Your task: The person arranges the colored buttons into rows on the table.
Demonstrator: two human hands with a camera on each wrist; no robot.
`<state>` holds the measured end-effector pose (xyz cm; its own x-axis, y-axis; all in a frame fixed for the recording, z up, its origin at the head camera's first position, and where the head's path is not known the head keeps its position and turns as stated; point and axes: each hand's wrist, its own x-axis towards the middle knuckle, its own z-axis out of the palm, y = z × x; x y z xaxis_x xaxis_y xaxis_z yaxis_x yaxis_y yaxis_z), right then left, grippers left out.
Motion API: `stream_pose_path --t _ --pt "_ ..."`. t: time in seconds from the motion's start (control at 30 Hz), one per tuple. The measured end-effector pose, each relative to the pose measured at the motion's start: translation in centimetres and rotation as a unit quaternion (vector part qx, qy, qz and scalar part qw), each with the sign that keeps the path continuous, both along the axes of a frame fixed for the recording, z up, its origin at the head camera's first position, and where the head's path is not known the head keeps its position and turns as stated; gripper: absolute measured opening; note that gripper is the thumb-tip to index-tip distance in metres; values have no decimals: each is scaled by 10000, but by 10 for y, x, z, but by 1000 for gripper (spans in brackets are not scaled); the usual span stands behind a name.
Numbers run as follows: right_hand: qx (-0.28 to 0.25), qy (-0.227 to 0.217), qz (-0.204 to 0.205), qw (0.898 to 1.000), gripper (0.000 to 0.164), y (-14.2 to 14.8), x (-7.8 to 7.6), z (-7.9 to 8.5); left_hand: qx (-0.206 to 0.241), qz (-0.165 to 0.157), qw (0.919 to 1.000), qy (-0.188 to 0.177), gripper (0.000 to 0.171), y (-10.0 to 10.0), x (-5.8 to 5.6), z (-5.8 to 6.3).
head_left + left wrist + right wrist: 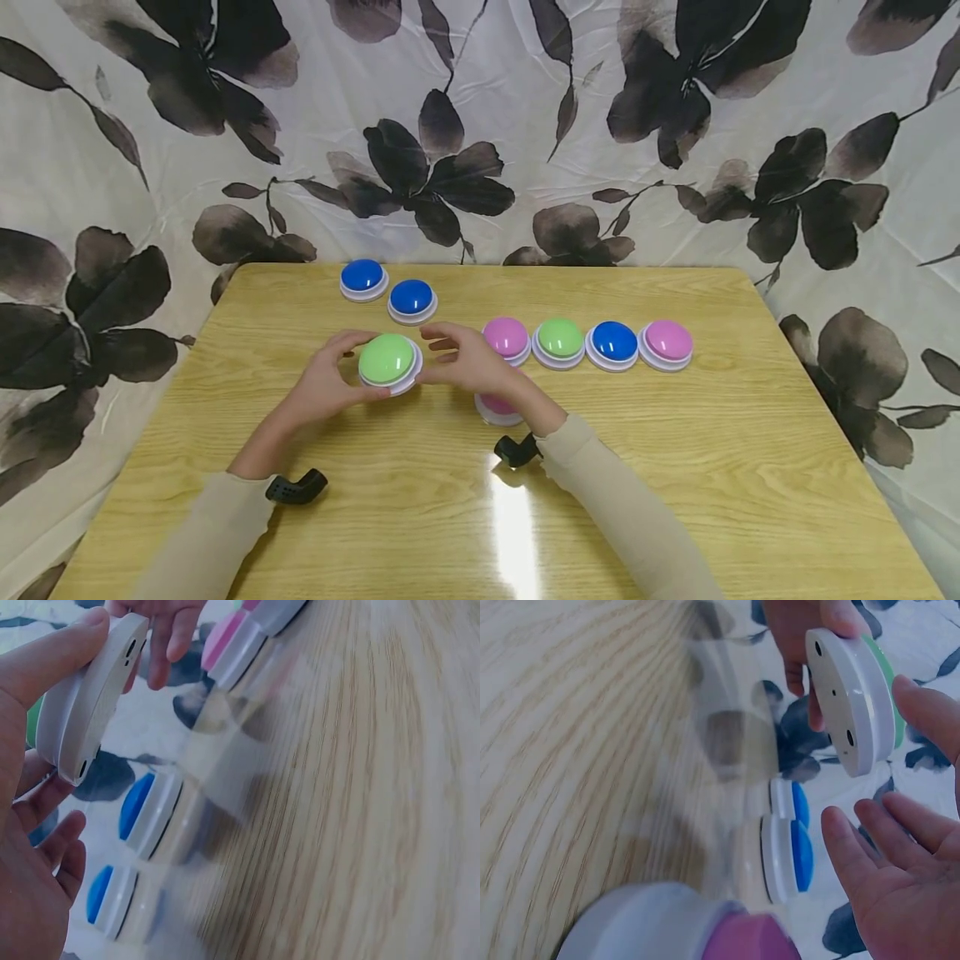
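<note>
My left hand (324,383) pinches the green-domed push button (386,360) by its white base above the surface (405,517), presumably so the dome stays unpressed. My right hand (472,360) is beside it, fingers loosely spread; I can't quite tell whether its thumb touches.

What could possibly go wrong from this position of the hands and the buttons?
The left hand holds the green button above the table, so it might slip and drop. In the head view, the right wrist crosses over a partly hidden pink button, so lowering that arm could perhaps bump it.
</note>
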<state>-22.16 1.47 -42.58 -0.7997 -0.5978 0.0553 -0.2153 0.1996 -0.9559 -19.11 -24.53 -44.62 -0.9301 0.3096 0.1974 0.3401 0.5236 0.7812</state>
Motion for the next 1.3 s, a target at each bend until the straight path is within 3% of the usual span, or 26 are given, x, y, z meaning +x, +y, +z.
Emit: stream_pose_path --t 0.37,0.73,0.97,1.3 --pt "300 149 -38 9994 71 21 5 -3 98 -177 9998 14 79 21 3 4" --pt "173 454 -21 9988 66 41 13 1 97 -486 9987 145 76 46 0 8" --pt "37 326 -246 9992 69 56 22 3 219 -718 9971 120 76 66 -2 8" --pt "317 659 -669 9951 73 81 33 3 415 -933 9948 7 76 96 -6 8"
